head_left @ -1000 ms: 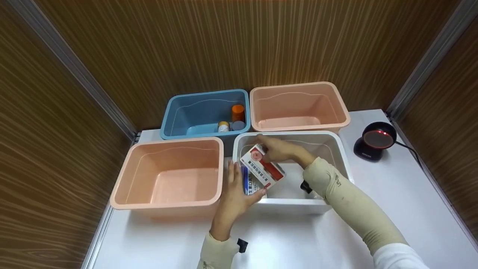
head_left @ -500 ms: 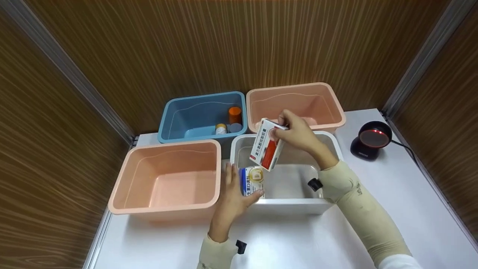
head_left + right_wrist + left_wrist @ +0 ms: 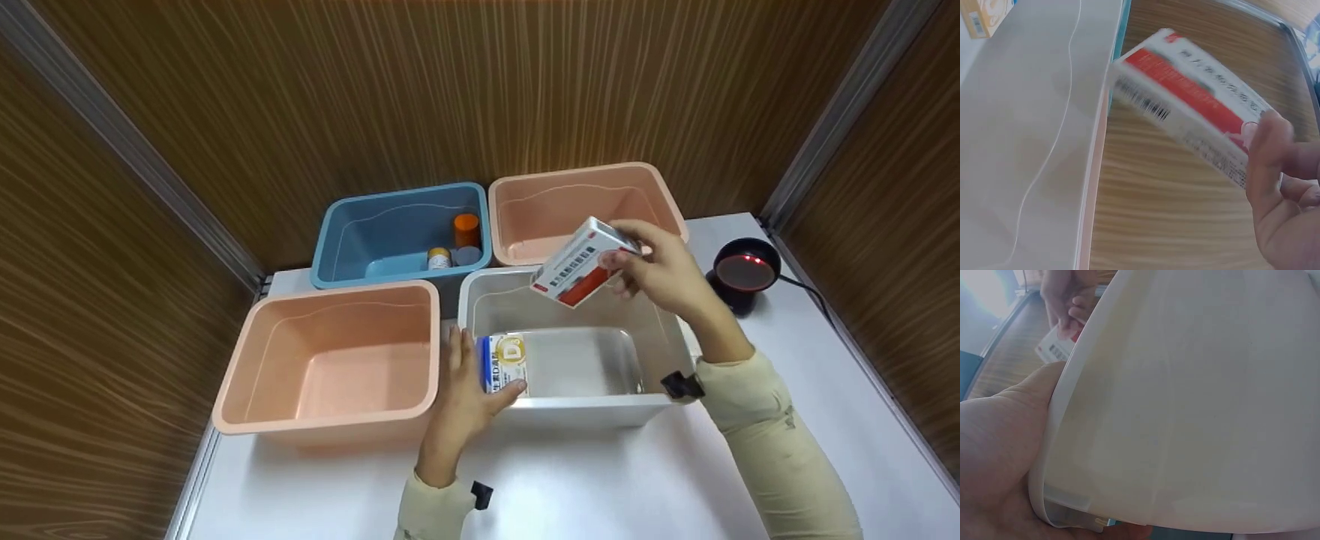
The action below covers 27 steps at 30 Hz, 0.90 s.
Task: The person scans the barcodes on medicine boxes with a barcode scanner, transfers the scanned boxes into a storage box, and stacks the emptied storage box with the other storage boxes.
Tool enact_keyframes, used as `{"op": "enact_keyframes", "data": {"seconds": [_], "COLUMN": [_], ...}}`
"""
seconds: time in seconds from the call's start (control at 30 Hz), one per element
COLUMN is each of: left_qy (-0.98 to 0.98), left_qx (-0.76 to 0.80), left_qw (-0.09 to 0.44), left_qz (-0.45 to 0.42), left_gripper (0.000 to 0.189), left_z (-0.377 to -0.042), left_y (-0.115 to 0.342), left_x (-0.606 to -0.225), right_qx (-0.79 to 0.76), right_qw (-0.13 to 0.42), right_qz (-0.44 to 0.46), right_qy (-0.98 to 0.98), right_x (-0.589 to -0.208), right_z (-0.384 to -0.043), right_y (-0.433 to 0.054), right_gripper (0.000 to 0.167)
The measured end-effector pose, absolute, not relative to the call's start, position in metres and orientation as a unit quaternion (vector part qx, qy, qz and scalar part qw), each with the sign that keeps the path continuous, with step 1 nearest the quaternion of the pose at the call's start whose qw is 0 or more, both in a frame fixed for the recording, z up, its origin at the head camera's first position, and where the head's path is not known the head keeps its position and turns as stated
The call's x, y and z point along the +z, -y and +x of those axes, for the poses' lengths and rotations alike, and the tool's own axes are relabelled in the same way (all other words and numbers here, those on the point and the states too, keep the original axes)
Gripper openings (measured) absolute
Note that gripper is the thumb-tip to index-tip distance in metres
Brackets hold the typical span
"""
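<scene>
Right of the centre of the head view, we see the right hand (image 3: 660,266) pinching one end of a red-and-white box (image 3: 581,262), its thumb on the broad printed face and the fingers round the far side. We see the box tilted, its free end pointing down to the left, over the back part of the white bin (image 3: 577,412). In the right wrist view we can make out a barcode on its narrow side, though the small print is too blurred for us to read.

Just below the centre of the frame, the left hand (image 3: 469,397) has its fingers extended and spread from the thumb; it rests at the near left corner of the white bin, and in the left wrist view we find the thumb against the rim. Inside that corner, just beside the hand, we see a blue-and-yellow box (image 3: 508,360) marked with a large D.

Further out, a peach bin (image 3: 326,423) fills the left of the frame. Behind, a blue bin (image 3: 401,283) holds an orange bottle (image 3: 466,229), a yellow-capped bottle (image 3: 439,259) and a grey round piece (image 3: 468,256); to its right we see a second peach bin (image 3: 570,196). At the right, a black scanner (image 3: 746,266) with red lights stands on the white table (image 3: 570,480).
</scene>
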<state>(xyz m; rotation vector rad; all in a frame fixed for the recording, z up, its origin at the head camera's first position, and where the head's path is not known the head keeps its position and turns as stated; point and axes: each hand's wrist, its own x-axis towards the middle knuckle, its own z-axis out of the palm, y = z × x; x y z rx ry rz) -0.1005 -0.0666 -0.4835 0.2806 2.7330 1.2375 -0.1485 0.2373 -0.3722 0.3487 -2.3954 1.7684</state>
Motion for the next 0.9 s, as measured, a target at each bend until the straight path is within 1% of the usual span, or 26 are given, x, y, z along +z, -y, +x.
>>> {"op": "enact_keyframes", "data": {"seconds": [0.1,0.2,0.3,0.43,0.5,0.63,0.7,0.8,0.83,0.9], "left_qy": [-0.904,-0.903,-0.904,-0.907,-0.908,-0.909,-0.909,-0.909,-0.910,-0.911], "left_qx": [0.412,0.415,0.411,0.406,0.404,0.402,0.402,0.402,0.401,0.398], "left_qw": [0.061,0.061,0.058,0.056,0.054,0.051,0.053,0.055,0.057,0.057], "left_qz": [0.096,0.097,0.098,0.095,0.095,0.097,0.096,0.094,0.092,0.093], "left_gripper": [0.117,0.117,0.117,0.117,0.117,0.117,0.117,0.117,0.117,0.117], "left_z": [-0.100,-0.101,-0.101,-0.101,-0.100,-0.100,-0.100,-0.100,-0.100,-0.100], "left_y": [0.066,0.065,0.065,0.065,0.066,0.066,0.066,0.067,0.066,0.066], "left_x": [-0.483,-0.483,-0.483,-0.484,-0.483,-0.483,-0.483,-0.483,-0.483,-0.483], "right_qx": [0.631,0.646,0.669,0.710,0.717,0.764,0.788,0.809,0.812,0.823], "right_qw": [0.101,0.156,0.185,0.192,0.204,0.209,0.212,0.222,0.225,0.223], "right_qz": [0.134,0.131,0.120,0.110,0.102,0.095,0.095,0.097,0.090,0.071], "right_qy": [0.758,0.736,0.710,0.669,0.659,0.603,0.570,0.536,0.531,0.518], "right_x": [-0.377,-0.380,-0.381,-0.383,-0.385,-0.391,-0.397,-0.407,-0.410,-0.417], "right_z": [-0.139,-0.130,-0.120,-0.109,-0.103,-0.092,-0.087,-0.081,-0.079,-0.076], "right_y": [-0.250,-0.263,-0.275,-0.290,-0.296,-0.308,-0.314,-0.322,-0.325,-0.333], "right_gripper": [0.031,0.031,0.029,0.022,0.019,0.025,0.025,0.016,0.016,0.033]}}
